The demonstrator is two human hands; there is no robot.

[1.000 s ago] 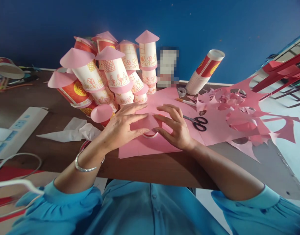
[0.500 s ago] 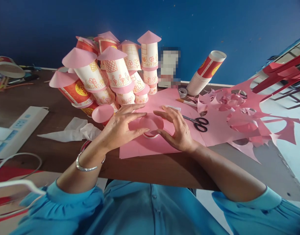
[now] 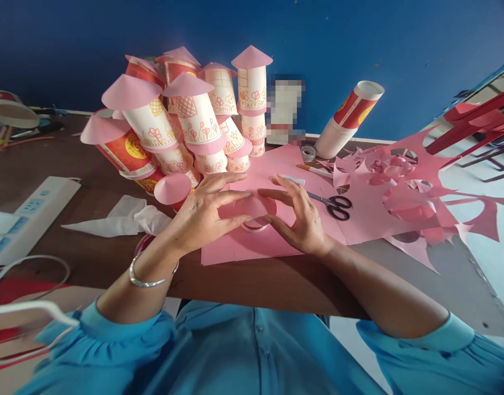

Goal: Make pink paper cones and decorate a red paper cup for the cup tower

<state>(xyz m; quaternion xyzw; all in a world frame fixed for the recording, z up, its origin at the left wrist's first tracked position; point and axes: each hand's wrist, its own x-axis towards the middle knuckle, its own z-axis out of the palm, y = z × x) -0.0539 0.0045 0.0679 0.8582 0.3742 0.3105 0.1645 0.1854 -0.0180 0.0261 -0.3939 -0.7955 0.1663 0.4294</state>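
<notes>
A pink paper cone sits over a paper cup, of which only a small red and white edge shows below the cone. From the left, my left hand curves thumb and fingers over the cone's rim. My right hand does the same from the right, with fingertips at the far rim and thumb at the near one. Both rest on the cone, holding it between them. Underneath lie pink paper sheets. Black-handled scissors lie just right of my right hand.
Stacked cup towers with pink cone roofs stand at the back left. A leaning cup stack and a tape roll are behind. Pink paper scraps spread rightward. Crumpled tissue and a power strip lie left.
My hands and the cone keep nearly the same place, with only a slight shift of the fingers. The whole view has moved a little.
</notes>
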